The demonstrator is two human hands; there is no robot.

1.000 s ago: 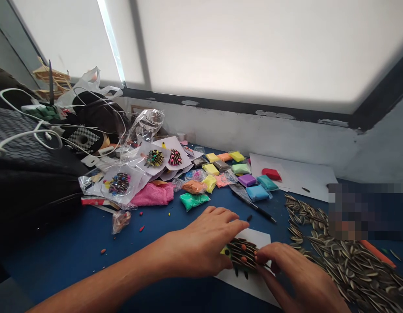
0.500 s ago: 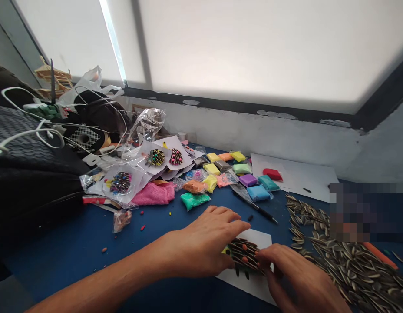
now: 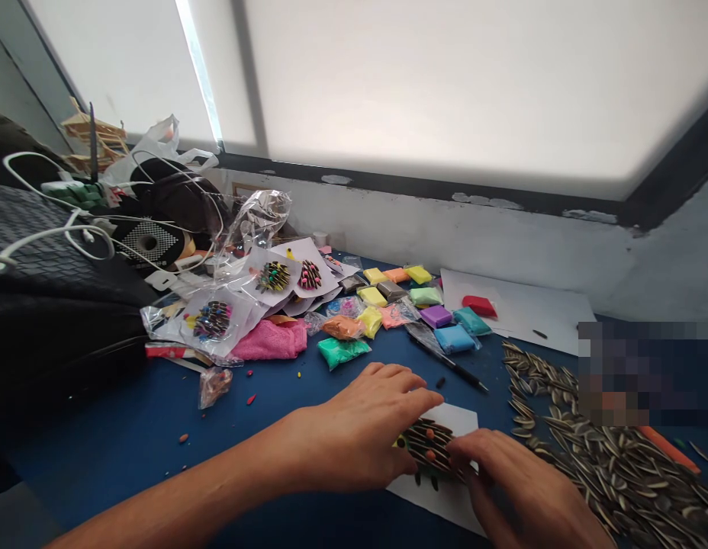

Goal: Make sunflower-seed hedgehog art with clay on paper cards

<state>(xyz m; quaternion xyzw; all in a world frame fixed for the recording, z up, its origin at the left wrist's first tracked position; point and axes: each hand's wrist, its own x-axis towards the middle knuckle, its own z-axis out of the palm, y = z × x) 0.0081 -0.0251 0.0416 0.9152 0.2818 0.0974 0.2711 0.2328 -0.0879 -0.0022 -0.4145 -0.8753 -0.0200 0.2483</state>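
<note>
A white paper card (image 3: 439,507) lies at the front of the blue table. On it is a figure made of striped sunflower seeds (image 3: 437,435) with small orange clay dots (image 3: 430,455), a bit of yellow at its left end and dark green pieces below. My left hand (image 3: 365,431) rests over the card's left side, fingers stretched and thumb apart, covering part of the figure. At the figure's right end, my right hand (image 3: 519,480) has its fingers curled together, the tips touching the seeds; whatever they pinch is hidden.
Loose sunflower seeds (image 3: 606,457) spread over the right side. Colourful clay packets (image 3: 437,316), a black pen (image 3: 457,370) and a pink cloth (image 3: 271,339) lie beyond my hands. Finished seed figures on paper (image 3: 214,319), cables and a black bag (image 3: 62,328) crowd the left.
My left hand has shifted very slightly right over the card. The right fingers have edged a little left on the figure; everything else stays put.
</note>
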